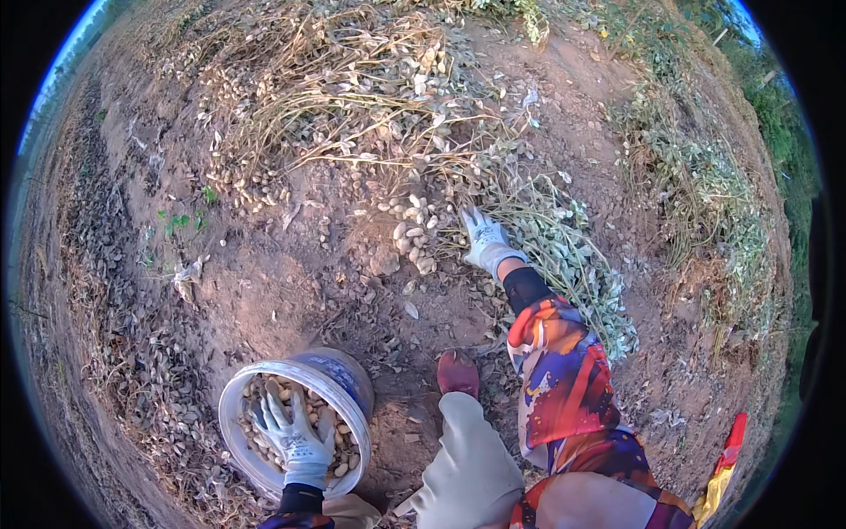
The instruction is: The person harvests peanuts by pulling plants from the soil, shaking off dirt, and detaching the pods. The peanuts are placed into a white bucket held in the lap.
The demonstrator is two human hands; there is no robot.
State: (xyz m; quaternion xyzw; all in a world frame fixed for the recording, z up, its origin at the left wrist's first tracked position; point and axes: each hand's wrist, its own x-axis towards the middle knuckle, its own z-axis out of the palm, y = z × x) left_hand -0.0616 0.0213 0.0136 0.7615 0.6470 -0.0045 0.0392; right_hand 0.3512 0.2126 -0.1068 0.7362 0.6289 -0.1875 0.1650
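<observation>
My left hand [293, 426], in a light grey work glove, reaches into a tilted plastic bucket [228, 423]. Its fingers are spread over the peanuts in their shells [340, 456] inside. My right hand [486, 239], gloved alike, lies palm down at the stem end of a pulled peanut plant [572, 254] with drying green leaves. The fingers look extended, and what lies under the palm is hidden. Just left of that hand, a cluster of peanut pods [413, 231] rests on the soil among roots and stems.
Dry peanut vines [357, 99] with more pods spread across the ground ahead. Another row of leafy plants [700, 198] lies to the right. My red shoe [458, 373] stands between the bucket and my right arm. A red and yellow item [724, 463] is at the lower right.
</observation>
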